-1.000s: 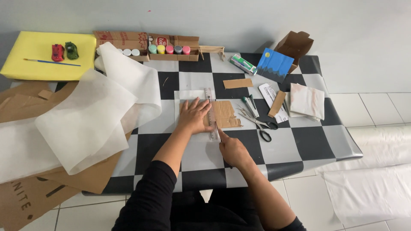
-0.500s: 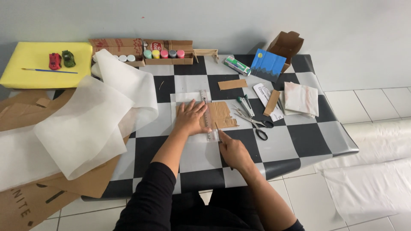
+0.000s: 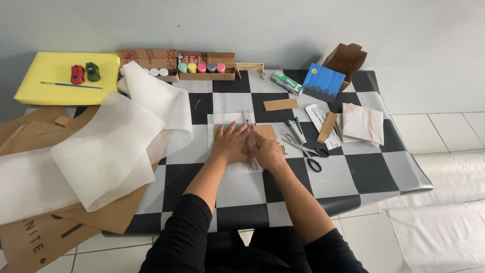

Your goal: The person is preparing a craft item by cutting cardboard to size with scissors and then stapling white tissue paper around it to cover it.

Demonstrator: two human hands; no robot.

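My left hand (image 3: pixel 230 144) lies flat, fingers spread, pressing a clear ruler (image 3: pixel 247 121) and a translucent sheet (image 3: pixel 218 121) onto the checkered tabletop (image 3: pixel 353 172). The ruler runs away from me, along the left edge of a brown cardboard piece (image 3: pixel 267 131). On the ruler's right side, my right hand (image 3: pixel 269 153) rests on the cardboard with its fingers curled in a pen-like grip around a small tool. The tool itself is mostly hidden by the fingers.
Scissors (image 3: pixel 308 151), a cutter (image 3: pixel 295 129), cardboard strips (image 3: pixel 281 104) and folded paper (image 3: pixel 362 123) lie to the right. Paint pots (image 3: pixel 202 67) in cardboard boxes stand at the back. Large translucent sheets (image 3: pixel 111 146) and brown cardboard (image 3: pixel 35 237) hang off the left side. A yellow board (image 3: pixel 65 76) holds two toy cars.
My right hand has slid away from me along the ruler, from the near part of the sheet up beside the cardboard piece. My left hand has stayed pressed down.
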